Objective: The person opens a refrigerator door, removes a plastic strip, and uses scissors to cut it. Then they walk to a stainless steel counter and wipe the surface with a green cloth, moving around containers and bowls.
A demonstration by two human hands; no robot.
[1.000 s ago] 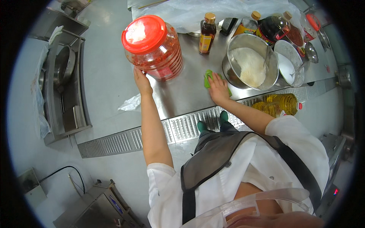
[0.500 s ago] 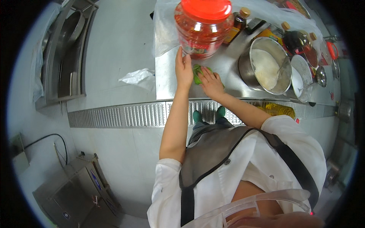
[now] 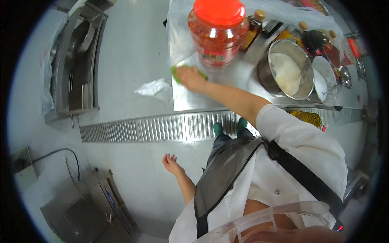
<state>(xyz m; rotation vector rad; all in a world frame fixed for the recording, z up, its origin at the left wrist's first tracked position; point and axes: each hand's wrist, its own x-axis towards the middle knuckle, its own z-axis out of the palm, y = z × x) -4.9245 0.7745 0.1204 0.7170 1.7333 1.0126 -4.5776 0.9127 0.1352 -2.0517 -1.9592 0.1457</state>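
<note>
My right hand (image 3: 192,78) presses a green cloth (image 3: 175,74) against the left edge of the steel table (image 3: 239,87). The hand is slightly blurred, and most of the cloth is hidden under it. Just beyond and to the right of that hand stands a big clear plastic jar (image 3: 216,40) with a red lid and reddish contents. Away from the table, over the floor at lower left, my left hand (image 3: 171,164) hangs with its fingers loosely bent and apart, holding nothing.
A steel pot (image 3: 265,73) of white grains stands right of the jar, beside a metal bowl (image 3: 330,87). Bottles (image 3: 252,30) line the back. Crumpled white plastic (image 3: 154,87) lies left of the table. A drain grate (image 3: 142,126) crosses the floor; a yellow oil bottle (image 3: 306,118) lies near it.
My right hand has swept left with the green cloth, from in front of the jar to the table's left edge. My left hand has left the jar's side and dropped toward me.
</note>
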